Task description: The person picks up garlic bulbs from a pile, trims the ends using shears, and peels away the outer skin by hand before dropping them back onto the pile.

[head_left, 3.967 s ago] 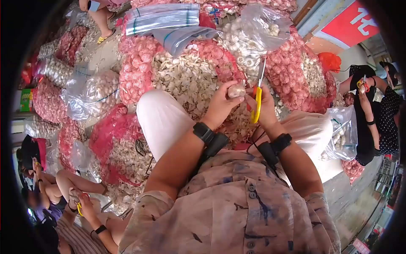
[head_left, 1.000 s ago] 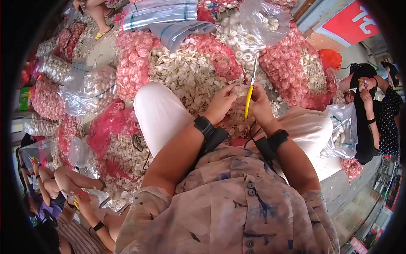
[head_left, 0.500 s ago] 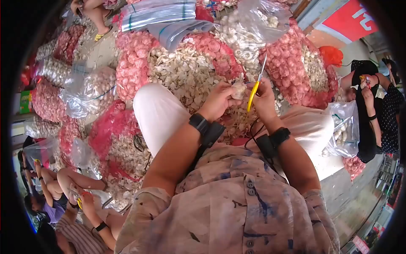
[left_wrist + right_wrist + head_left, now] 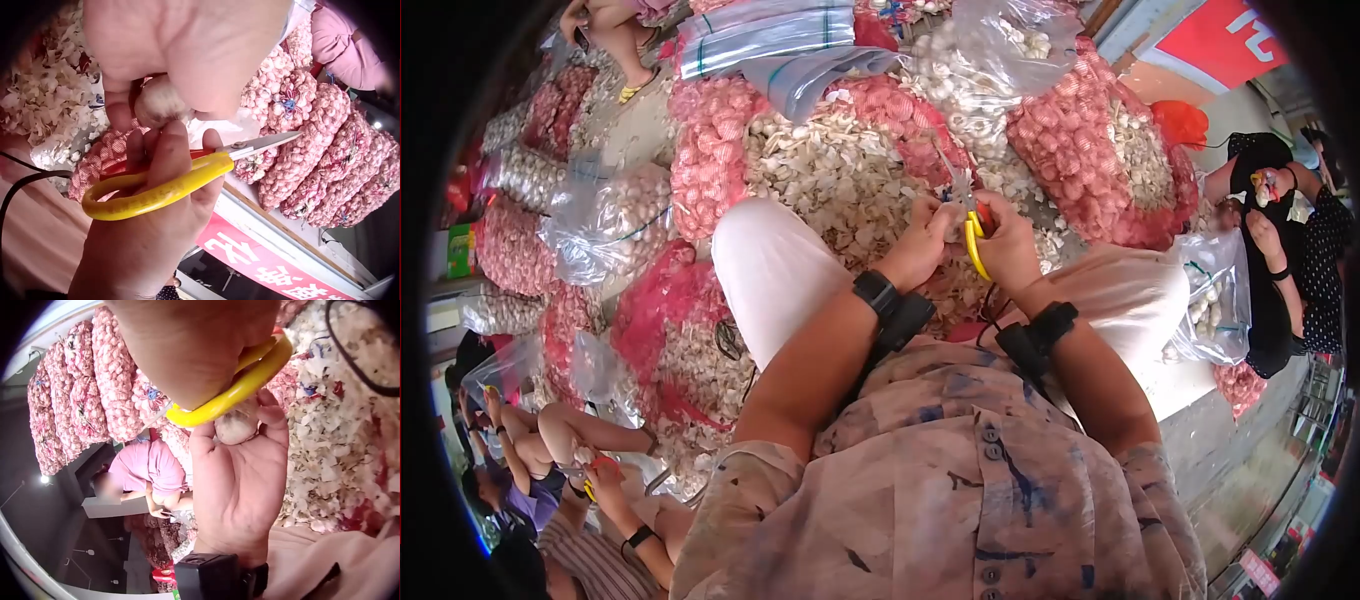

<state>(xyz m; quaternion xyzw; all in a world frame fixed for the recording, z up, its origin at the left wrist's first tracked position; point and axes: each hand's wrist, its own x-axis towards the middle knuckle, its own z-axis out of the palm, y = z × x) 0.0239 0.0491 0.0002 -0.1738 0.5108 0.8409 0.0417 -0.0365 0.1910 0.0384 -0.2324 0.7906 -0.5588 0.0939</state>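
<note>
A crowded workspace is stretching out below a red sign [image 4: 1215, 45] with white characters, with other people [image 4: 1315, 255] sitting nearby. A seated person [image 4: 910, 480] is facing red mesh sacks [image 4: 715, 165] packed with garlic, and a hard-looking pale floor [image 4: 635, 140] is showing between the bags. A loose heap of papery skins [image 4: 830, 180] is spreading in front, likely soft and shifting. Above its near side, the right hand [image 4: 1012, 248] is curling around the yellow-and-red handles of the scissors [image 4: 164, 192], whose stiff metal blades are pointing away from the body; how far they are parting, the views are not making clear. The handles are offering the sound hold, the tips probably being sharp. The left hand [image 4: 912, 248] is pinching a garlic bulb [image 4: 153, 105] between thumb and fingers, just beside the scissors, right-hand fingertips seemingly touching it. The bulb is probably weighing little and feeling firm, though its thin, dry wrapper is likely tearing easily and sliding under pressure; its rounded sides are looking the safest place for gripping.
</note>
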